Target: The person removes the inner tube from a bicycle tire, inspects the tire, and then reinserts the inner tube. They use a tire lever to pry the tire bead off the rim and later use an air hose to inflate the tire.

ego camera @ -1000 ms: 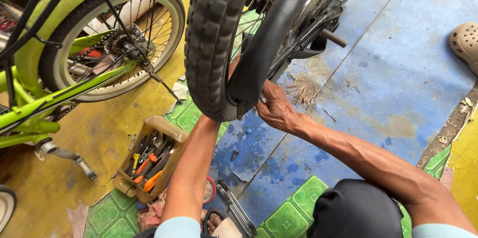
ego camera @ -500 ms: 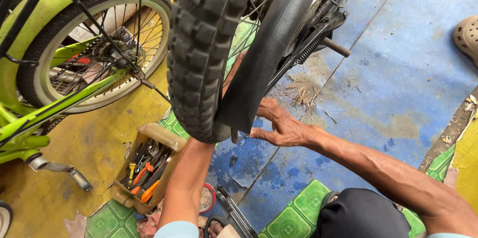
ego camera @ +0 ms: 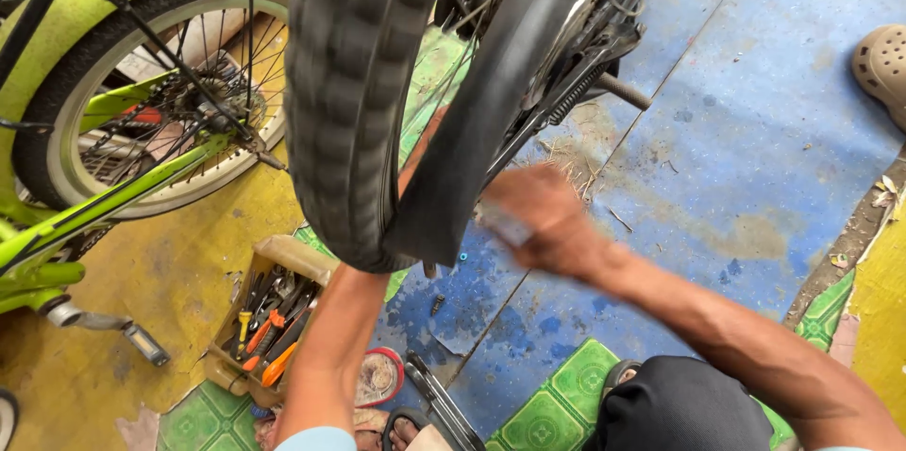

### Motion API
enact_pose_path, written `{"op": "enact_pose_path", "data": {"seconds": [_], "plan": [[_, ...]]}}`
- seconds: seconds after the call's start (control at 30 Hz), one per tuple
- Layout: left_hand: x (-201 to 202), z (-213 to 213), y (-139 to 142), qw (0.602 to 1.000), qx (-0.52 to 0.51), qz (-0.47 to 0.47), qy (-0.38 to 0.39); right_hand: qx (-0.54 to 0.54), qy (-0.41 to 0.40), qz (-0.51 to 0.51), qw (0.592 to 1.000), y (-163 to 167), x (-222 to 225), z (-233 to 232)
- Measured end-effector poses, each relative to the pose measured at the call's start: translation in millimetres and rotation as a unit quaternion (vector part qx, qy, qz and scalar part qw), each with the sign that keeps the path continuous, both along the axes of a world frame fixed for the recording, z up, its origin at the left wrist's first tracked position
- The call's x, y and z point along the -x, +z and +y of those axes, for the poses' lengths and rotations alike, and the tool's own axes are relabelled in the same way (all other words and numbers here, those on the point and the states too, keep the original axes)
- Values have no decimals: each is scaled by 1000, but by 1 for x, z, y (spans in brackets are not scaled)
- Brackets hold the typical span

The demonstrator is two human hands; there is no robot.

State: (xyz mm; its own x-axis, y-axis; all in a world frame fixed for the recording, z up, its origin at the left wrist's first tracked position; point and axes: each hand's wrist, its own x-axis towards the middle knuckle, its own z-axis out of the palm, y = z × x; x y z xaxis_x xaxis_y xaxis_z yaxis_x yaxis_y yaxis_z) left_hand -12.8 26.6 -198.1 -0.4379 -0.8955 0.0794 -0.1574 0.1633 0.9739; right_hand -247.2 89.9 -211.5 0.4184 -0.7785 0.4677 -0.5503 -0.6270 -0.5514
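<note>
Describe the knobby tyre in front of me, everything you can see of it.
The knobby tyre is black rubber with chunky block tread, mounted on a spoked wheel raised off the floor, its lower edge hanging above the wooden tool box. It looks blurred. A black mudguard curves close beside it. The left arm reaches up behind its underside, so the left hand is hidden; the right hand, blurred, is beside the mudguard's lower end. Whether it touches cannot be told.

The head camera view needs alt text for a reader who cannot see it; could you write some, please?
Seen from above, a person's right hand, blurred, is beside a black mudguard next to a knobby tyre, while the left arm reaches up behind them, its hand hidden. A green bicycle stands to the left, above a wooden tool box on the yellow and blue floor.
</note>
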Motion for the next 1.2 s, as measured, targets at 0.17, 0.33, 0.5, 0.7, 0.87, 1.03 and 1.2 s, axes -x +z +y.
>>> {"op": "enact_pose_path", "data": {"seconds": [0.17,0.33,0.5,0.7,0.87,1.03,1.2], "plan": [[-27,-6,4,1000,-27,-7,11,-219,-126,-91,963,-40,70,-47],[-55,-2,12,998,-57,-18,35,21,70,76,994,-69,55,-44],[-70,4,19,996,-73,-29,40,-306,-19,-8,952,-69,39,-43],[-54,-1,22,997,-73,-22,11,-5,-129,168,977,-61,32,-70],[-47,-6,24,997,-69,-18,-10,100,-135,141,976,-67,26,-66],[-64,1,29,995,-97,-9,-5,124,-117,92,981,-71,23,-66],[-67,7,35,993,-114,-14,-20,-67,-148,153,975,-53,9,-70]]}}
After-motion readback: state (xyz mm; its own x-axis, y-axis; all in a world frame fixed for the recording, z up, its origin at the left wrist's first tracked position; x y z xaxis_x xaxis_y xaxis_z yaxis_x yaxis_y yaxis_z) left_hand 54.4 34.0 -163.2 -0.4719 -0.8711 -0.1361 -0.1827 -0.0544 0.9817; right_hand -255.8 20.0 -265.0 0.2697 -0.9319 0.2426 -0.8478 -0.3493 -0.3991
